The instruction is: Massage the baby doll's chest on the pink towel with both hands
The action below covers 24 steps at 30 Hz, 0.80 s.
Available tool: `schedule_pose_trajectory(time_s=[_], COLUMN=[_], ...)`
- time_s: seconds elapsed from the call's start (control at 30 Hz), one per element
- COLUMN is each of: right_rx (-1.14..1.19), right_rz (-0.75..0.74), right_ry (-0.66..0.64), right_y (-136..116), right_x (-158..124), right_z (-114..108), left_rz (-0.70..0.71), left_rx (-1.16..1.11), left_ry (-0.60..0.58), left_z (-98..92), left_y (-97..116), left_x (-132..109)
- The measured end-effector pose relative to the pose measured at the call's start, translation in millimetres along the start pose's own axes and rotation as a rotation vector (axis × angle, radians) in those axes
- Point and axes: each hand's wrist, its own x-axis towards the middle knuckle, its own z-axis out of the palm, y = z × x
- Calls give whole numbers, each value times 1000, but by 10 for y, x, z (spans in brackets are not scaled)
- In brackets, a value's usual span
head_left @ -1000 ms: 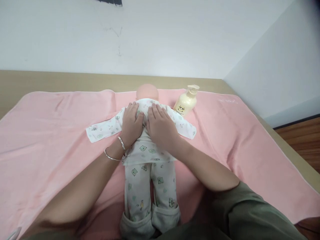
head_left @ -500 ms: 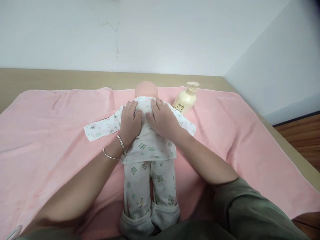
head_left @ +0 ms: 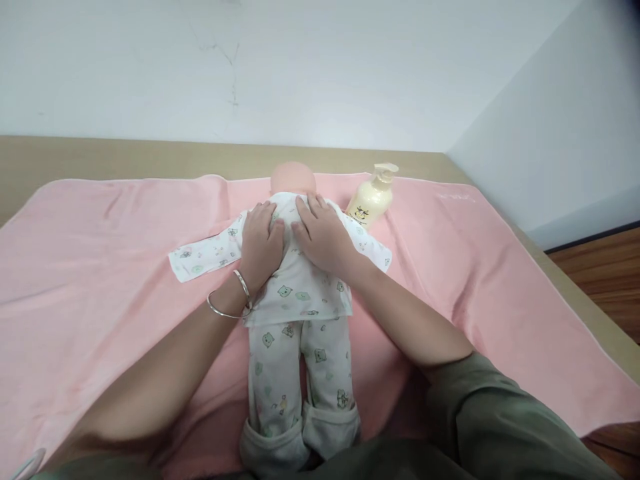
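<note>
A baby doll (head_left: 293,177) lies with its bald head away from me, and no face shows. It wears a white printed top (head_left: 300,300) and matching trousers (head_left: 277,373) with turned-up cuffs. My left hand (head_left: 262,243) rests flat on the upper left of the doll's back, fingers stretched toward its shoulder. On the upper right of the back lies my right hand (head_left: 324,233), its fingers spread over the cloth. Both hands touch the top and grasp nothing. A silver bangle (head_left: 230,303) circles my left wrist.
A cream pump bottle (head_left: 373,197) leans beside the doll's right sleeve, partly hidden low down. Under everything is a pink blanket (head_left: 475,320), creased in places, on a wooden surface (head_left: 125,157). A white wall (head_left: 320,73) rises behind it.
My right hand has shifted slightly left and its fingers have changed position a little on the doll's back. My left hand has stayed practically where it was.
</note>
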Motion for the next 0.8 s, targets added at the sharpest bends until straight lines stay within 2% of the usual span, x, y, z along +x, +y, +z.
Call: schedule_pose_trajectory(time_s=[0.07, 0.13, 0.2, 0.27, 0.4, 0.5, 0.6, 0.7, 0.8], right_rx=[-74, -119, -112, -69, 19, 15, -71, -143, -122], right_rz=[-36, -133, -203, -188, -91, -49, -24, -100, -135], right_ry=[18, 15, -9, -39, -60, -44, 5, 36, 48], right_y=[-117, -231, -277, -228, 21, 89, -61, -277, -353], right_x=[-140, -266, -301, -224, 63, 112, -60, -271, -318], right_z=[22, 35, 31, 10, -38, -47, -12, 50, 96], left_rz=[29, 53, 66, 65, 29, 16, 22, 20, 41], left_rx=[-1, 1, 2, 4, 5, -12, -4, 30, 86], left_ry=[11, 22, 24, 17, 0, 0, 3, -2, -19], left_z=[-7, -14, -17, -19, -23, -24, -24, -20, -21], left_y=[12, 25, 32, 30, 7, -5, 4, 14, 12], left_x=[1, 7, 11, 10, -11, -24, -16, 15, 45])
